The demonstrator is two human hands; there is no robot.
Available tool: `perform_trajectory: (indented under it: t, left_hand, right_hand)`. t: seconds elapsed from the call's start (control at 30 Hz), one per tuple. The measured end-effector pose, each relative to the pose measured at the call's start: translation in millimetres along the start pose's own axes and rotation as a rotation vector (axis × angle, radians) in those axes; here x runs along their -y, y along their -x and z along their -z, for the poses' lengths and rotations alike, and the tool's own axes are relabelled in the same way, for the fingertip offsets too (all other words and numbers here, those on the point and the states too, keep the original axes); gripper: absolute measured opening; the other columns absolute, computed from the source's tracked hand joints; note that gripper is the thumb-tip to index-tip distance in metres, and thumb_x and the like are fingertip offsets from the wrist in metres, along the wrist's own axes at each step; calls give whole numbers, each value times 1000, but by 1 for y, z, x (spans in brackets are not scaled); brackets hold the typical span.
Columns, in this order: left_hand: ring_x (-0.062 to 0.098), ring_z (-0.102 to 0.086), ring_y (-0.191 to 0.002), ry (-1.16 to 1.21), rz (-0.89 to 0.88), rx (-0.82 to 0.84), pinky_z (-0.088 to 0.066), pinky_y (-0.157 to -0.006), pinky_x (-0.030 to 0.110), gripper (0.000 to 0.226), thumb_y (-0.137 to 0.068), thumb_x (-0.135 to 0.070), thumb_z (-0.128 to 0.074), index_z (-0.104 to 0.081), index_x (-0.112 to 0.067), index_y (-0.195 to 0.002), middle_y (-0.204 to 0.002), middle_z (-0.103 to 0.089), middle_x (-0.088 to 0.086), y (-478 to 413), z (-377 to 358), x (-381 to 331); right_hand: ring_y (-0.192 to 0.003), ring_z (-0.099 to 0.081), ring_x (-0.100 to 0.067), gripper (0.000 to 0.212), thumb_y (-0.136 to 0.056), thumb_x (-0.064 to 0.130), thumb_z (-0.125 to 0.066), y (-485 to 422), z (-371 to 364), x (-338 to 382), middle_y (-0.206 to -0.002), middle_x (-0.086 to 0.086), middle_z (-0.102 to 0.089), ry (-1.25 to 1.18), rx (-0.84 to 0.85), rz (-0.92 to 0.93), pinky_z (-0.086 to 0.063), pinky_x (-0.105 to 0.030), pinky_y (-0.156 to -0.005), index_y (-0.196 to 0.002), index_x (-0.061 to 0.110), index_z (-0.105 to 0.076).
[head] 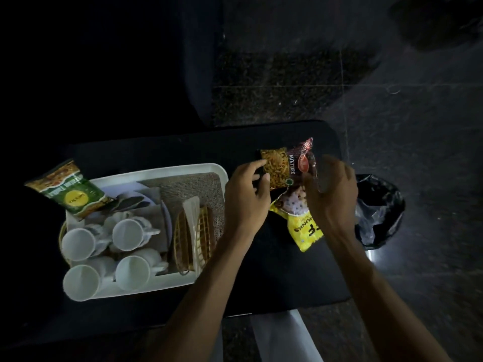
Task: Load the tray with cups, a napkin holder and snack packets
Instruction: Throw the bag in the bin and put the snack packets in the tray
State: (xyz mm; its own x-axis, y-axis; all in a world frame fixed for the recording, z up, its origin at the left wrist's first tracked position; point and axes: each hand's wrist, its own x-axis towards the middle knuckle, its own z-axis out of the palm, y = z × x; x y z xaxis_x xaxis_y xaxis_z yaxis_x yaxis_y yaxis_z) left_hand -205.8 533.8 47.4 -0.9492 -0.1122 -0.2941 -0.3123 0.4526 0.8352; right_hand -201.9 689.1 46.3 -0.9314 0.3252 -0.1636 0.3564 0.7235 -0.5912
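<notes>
Now the Mixture packet [281, 167] is over the black table [156, 152], just right of the tray [209, 169]. Your left hand [247, 194] pinches its left edge and your right hand [330, 189] grips its red end. Snack loading looks underway; next, carry it leftward over the tray's rim.

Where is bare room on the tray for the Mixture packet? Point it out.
Free: the burlap mat between the napkin holder and the tray's far rim. Crowded: the left half, with four cups and the green packet.
</notes>
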Motion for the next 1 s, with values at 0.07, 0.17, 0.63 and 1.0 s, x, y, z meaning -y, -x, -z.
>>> perform_trajectory:
  t: [0.07, 0.17, 0.63, 1.0]
  left_hand:
    - [12, -63, -117, -32, 32, 6, -57, -94, 39, 39, -101, -20, -58, -57, -15, -139, -138, -58, 3, -8, -16, 1]
    - [18, -57, -129, -68, 64, 14, -52, -104, 42, 44, -101, -19, -57, -51, -14, -145, -146, -53, 5, -16, -32, 4]
    - [19, -59, -128, -61, 146, 54, -51, -106, 41, 41, -100, -20, -59, -55, -16, -141, -138, -63, 3, -22, -29, 15]
    - [8, -39, -145, 19, -190, 139, -36, -117, 24, 88, -84, -28, -80, -32, -23, -157, -158, -43, -2, -43, 65, 8]
  right_hand:
    - [-120, -53, -34, 54, -91, 29, -67, -16, 3, -7, -127, -20, -59, 35, 73, -32, -45, -34, -95, -134, 1, -50]
    - [-99, -64, -31, 54, -92, 36, -65, -32, -2, -11, -105, -14, -69, 27, 138, -13, -51, -39, -81, -129, -1, -53]
    - [-90, -59, -17, 42, -84, 26, -76, -38, -36, 6, -108, -11, -63, -102, 177, 33, -38, -17, -73, -120, 8, -62]
    - [-97, -47, 2, 40, -86, 16, -74, -27, -4, 67, -114, -3, -60, -96, 162, 508, -38, 0, -82, -124, 8, -63]
